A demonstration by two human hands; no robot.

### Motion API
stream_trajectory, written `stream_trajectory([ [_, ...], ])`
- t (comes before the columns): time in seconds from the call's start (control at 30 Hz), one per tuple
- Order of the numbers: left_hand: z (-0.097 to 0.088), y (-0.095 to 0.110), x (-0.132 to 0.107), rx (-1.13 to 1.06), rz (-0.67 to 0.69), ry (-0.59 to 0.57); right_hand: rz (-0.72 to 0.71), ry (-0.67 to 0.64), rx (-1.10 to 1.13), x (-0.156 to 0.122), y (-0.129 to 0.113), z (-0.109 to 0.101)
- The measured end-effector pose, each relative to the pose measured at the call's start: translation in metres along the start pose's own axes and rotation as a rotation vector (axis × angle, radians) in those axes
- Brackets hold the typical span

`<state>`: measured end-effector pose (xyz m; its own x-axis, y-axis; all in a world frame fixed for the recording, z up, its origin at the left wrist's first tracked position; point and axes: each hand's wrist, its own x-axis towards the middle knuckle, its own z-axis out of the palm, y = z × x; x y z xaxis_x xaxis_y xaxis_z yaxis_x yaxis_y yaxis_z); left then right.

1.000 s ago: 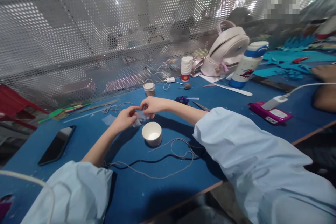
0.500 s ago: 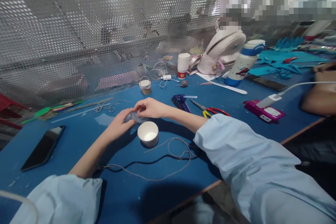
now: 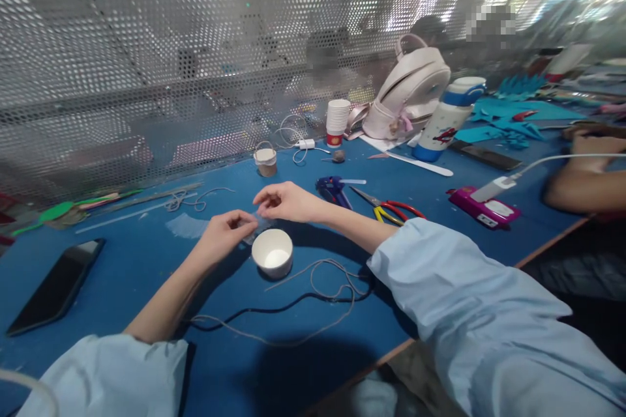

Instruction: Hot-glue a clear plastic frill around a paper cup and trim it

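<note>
A piece of thin clear plastic film (image 3: 261, 221) is stretched between my two hands, just behind a white paper cup (image 3: 274, 268). My left hand (image 3: 222, 236) pinches its left side between thumb and fingers. On the other side, my right hand (image 3: 288, 202) pinches it with bent fingers. Standing upright, the cup has nothing visible inside. Another translucent sheet (image 3: 186, 226) lies flat, left of my left hand. A grey string (image 3: 293, 343) and a black cord (image 3: 274, 308) lie loosely in front of the cup.
Right of my hands are a glue gun (image 3: 333, 191) and red-yellow pliers (image 3: 391, 210). Behind stand a small covered cup (image 3: 266, 163), stacked paper cups (image 3: 337, 124), a backpack (image 3: 405, 91) and a bottle (image 3: 446, 124). A phone (image 3: 56, 287) lies left; another person's arm (image 3: 587, 176) rests right.
My hands have drawn slightly apart, with the film still between them. The left hand's fingers are closer together. The whole view has shifted a little.
</note>
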<state>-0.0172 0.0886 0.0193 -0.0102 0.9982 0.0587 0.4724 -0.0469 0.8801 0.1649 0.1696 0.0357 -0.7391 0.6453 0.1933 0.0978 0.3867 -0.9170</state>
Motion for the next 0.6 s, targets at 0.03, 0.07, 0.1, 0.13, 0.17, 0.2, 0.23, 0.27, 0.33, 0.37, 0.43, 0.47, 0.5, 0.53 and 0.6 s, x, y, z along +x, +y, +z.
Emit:
stream_trajectory([
  [0.03, 0.0, 0.0, -0.001, -0.003, -0.002, 0.009, 0.024, 0.007, 0.038, -0.001, 0.001, 0.001],
  [0.07, 0.0, 0.001, -0.002, -0.003, -0.003, 0.016, 0.049, 0.009, 0.069, -0.002, 0.003, 0.002],
  [0.1, 0.001, 0.001, -0.004, -0.002, -0.003, 0.022, 0.075, 0.007, 0.093, -0.003, 0.003, 0.004],
  [0.13, 0.001, 0.001, -0.005, -0.001, -0.001, 0.026, 0.102, 0.002, 0.108, -0.004, 0.004, 0.005],
  [0.17, 0.001, 0.002, -0.006, 0.001, 0.002, 0.028, 0.127, -0.004, 0.112, -0.005, 0.003, 0.006],
  [0.2, 0.001, 0.003, -0.007, 0.002, 0.006, 0.029, 0.145, -0.009, 0.106, -0.006, 0.003, 0.006],
  [0.23, 0.002, 0.004, -0.008, -0.001, 0.012, 0.026, 0.157, -0.011, 0.09, -0.008, 0.002, 0.007],
  [0.27, 0.002, 0.006, -0.009, -0.006, 0.021, 0.02, 0.161, -0.008, 0.067, -0.01, 0.0, 0.007],
  [0.33, 0.002, 0.009, -0.011, -0.016, 0.046, 0.014, 0.141, 0.021, 0.019, -0.016, -0.004, 0.005],
  [0.37, 0.002, 0.01, -0.012, -0.018, 0.06, 0.017, 0.123, 0.039, -0.004, -0.02, -0.006, 0.004],
  [0.43, 0.003, 0.011, -0.014, -0.012, 0.068, 0.031, 0.091, 0.078, -0.063, -0.034, -0.011, -0.002],
  [0.47, 0.002, 0.012, -0.015, -0.003, 0.06, 0.041, 0.087, 0.09, -0.107, -0.043, -0.014, -0.007],
  [0.5, 0.002, 0.011, -0.017, 0.011, 0.049, 0.047, 0.09, 0.106, -0.164, -0.054, -0.016, -0.012],
  [0.53, 0.002, 0.011, -0.018, 0.036, 0.038, 0.053, 0.107, 0.119, -0.228, -0.065, -0.018, -0.018],
  [0.6, 0.003, 0.01, -0.022, 0.12, 0.036, 0.08, 0.171, 0.173, -0.372, -0.089, -0.019, -0.032],
])
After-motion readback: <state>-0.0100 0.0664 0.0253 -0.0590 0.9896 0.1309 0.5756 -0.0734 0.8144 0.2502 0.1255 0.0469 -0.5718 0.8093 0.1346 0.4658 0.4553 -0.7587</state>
